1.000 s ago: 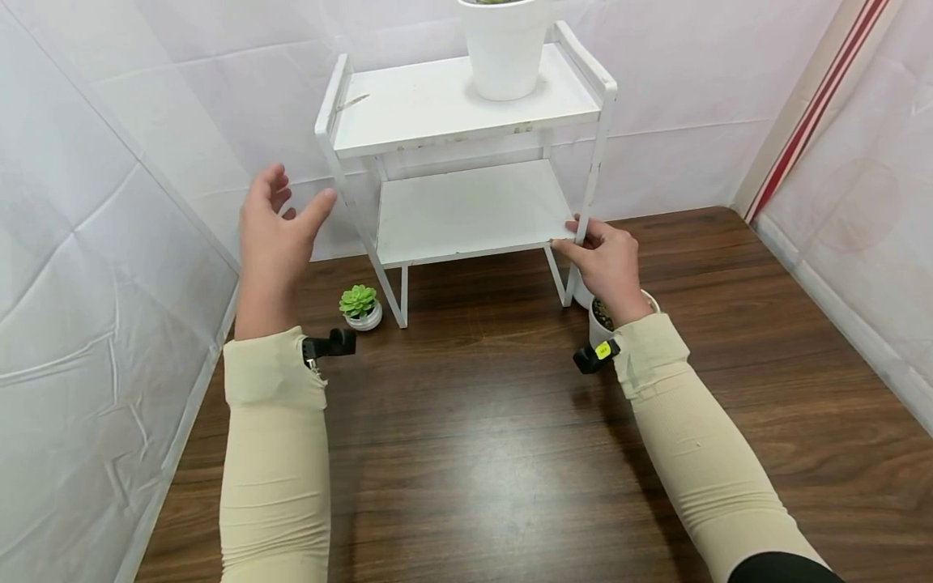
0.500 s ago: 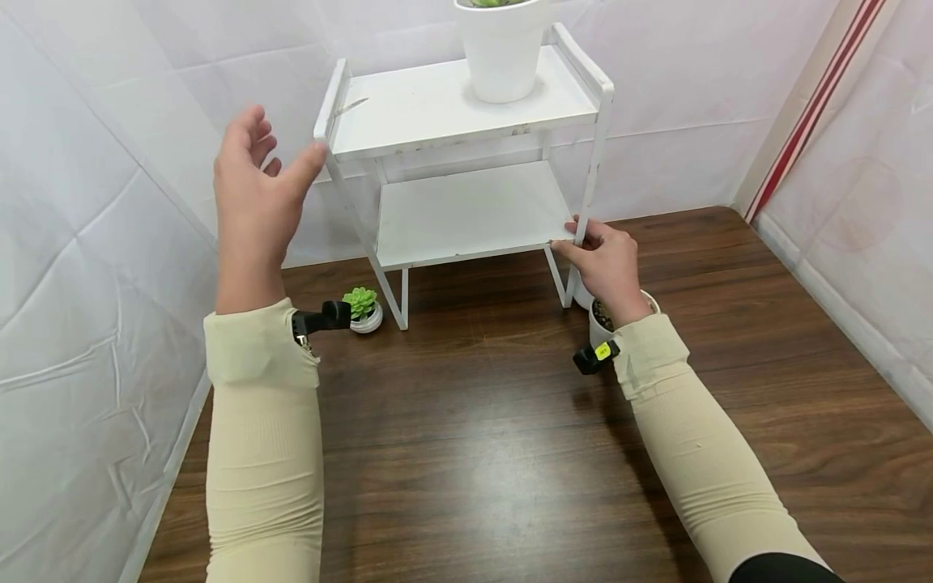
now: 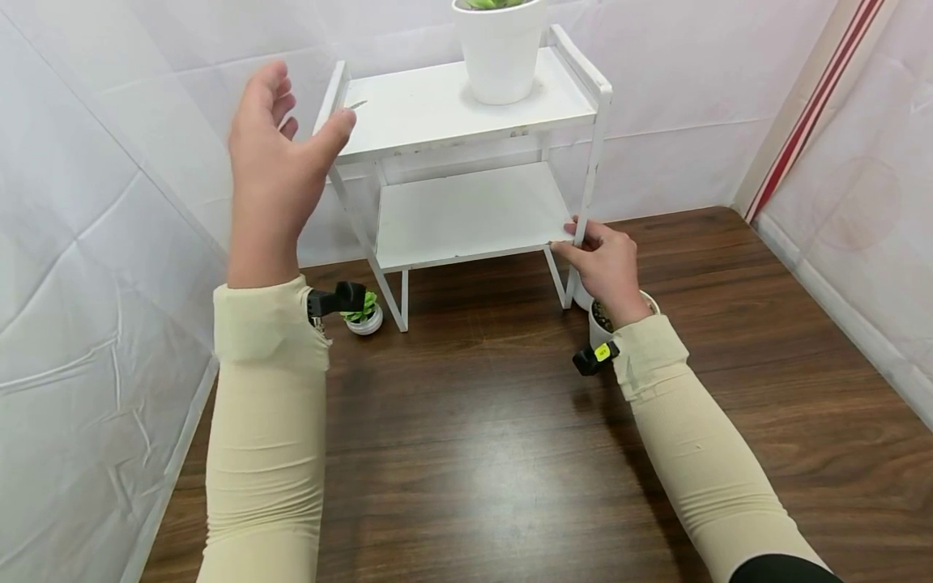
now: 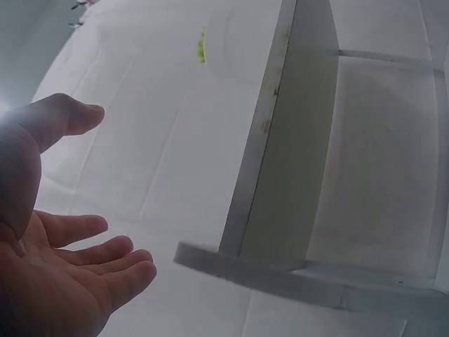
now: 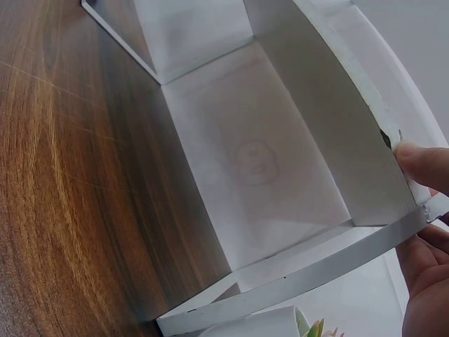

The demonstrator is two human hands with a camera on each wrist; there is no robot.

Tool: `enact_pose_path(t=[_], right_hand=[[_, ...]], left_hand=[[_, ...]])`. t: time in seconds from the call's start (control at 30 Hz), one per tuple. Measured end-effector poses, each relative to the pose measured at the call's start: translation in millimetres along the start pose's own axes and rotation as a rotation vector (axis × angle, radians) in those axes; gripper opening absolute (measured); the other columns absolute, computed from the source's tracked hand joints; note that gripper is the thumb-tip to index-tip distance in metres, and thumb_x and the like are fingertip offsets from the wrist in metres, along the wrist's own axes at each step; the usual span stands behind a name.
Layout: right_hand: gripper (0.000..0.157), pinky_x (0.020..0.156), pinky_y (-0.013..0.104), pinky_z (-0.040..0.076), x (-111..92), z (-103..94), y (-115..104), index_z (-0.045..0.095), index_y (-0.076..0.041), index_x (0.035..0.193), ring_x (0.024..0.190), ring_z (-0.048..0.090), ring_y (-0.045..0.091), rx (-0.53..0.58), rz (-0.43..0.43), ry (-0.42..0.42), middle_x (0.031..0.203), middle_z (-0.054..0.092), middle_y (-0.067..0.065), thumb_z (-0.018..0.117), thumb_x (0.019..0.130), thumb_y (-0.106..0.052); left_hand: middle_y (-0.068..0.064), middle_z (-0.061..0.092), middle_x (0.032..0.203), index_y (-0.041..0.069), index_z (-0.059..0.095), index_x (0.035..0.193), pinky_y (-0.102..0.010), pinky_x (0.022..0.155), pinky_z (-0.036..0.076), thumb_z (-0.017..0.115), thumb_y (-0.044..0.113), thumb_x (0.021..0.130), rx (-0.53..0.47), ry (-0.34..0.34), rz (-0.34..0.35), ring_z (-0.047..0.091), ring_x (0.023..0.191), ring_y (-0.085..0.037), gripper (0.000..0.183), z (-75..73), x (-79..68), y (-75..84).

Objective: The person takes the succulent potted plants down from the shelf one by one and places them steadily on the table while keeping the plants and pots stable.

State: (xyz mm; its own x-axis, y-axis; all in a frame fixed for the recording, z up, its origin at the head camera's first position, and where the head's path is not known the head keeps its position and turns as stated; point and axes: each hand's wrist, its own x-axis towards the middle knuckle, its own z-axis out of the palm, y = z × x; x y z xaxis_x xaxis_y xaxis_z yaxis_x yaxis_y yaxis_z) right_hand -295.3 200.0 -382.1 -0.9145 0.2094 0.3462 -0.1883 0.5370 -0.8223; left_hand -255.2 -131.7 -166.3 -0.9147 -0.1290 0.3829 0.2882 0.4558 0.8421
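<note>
A white two-tier shelf rack (image 3: 466, 212) stands on the wooden table. My right hand (image 3: 609, 261) grips its right side at the lower shelf. The right wrist view shows the thumb (image 5: 424, 165) on the front edge of that shelf and the other fingers behind the side post. My left hand (image 3: 280, 166) is raised by the rack's upper left corner, holding nothing. Its thumb overlaps the top shelf in the head view, while the left wrist view shows the fingers (image 4: 119, 277) spread from the thumb, apart from the side rail (image 4: 280, 281).
A white pot (image 3: 501, 57) with a green plant stands on the top shelf. Left of the rack's foot is a small potted succulent (image 3: 366, 321), partly hidden by the wrist camera. Another white pot (image 3: 597, 330) sits under my right wrist. White sheets (image 3: 109, 267) hang around the wooden table (image 3: 481, 453).
My left hand has risen from beside the rack's left post to its upper left corner, shifting left and then back right. My right hand keeps its grip on the rack.
</note>
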Motion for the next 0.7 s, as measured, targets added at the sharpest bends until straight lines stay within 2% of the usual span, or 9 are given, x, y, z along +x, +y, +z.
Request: enact_pose_path(t=[0.2, 0.47, 0.7], right_hand=[[0.044, 0.068, 0.011, 0.044, 0, 0.5, -1, 0.072, -0.012, 0.116, 0.103, 0.067, 0.019, -0.004, -0.003, 0.000, 0.125, 0.067, 0.006, 0.077, 0.082, -0.039], [0.044, 0.069, 0.011, 0.045, 0, 2.0, 0, 0.073, -0.013, 0.115, 0.104, 0.067, 0.019, -0.002, -0.001, -0.005, 0.125, 0.067, 0.005, 0.077, 0.082, -0.041], [0.044, 0.068, 0.011, 0.045, 1, 2.2, -1, 0.073, -0.013, 0.115, 0.101, 0.068, 0.019, -0.004, -0.015, 0.004, 0.124, 0.068, 0.005, 0.077, 0.082, -0.041]], left_hand=[[0.001, 0.036, 0.154, 0.017, 0.033, 0.151, -0.008, 0.108, 0.029, 0.072, 0.033, 0.085, 0.037, -0.017, 0.041, 0.035, 0.139, -0.004, 0.079, 11.1, 5.4, 3.8], [0.003, 0.035, 0.154, 0.021, 0.028, 0.153, -0.009, 0.108, 0.030, 0.071, 0.033, 0.085, 0.029, -0.035, 0.024, 0.035, 0.138, -0.004, 0.082, 23.2, 11.1, 11.1], [0.003, 0.033, 0.155, 0.023, 0.023, 0.154, -0.012, 0.109, 0.032, 0.069, 0.033, 0.086, 0.031, -0.059, 0.036, 0.035, 0.139, -0.005, 0.084, 32.0, 15.6, 14.7]])
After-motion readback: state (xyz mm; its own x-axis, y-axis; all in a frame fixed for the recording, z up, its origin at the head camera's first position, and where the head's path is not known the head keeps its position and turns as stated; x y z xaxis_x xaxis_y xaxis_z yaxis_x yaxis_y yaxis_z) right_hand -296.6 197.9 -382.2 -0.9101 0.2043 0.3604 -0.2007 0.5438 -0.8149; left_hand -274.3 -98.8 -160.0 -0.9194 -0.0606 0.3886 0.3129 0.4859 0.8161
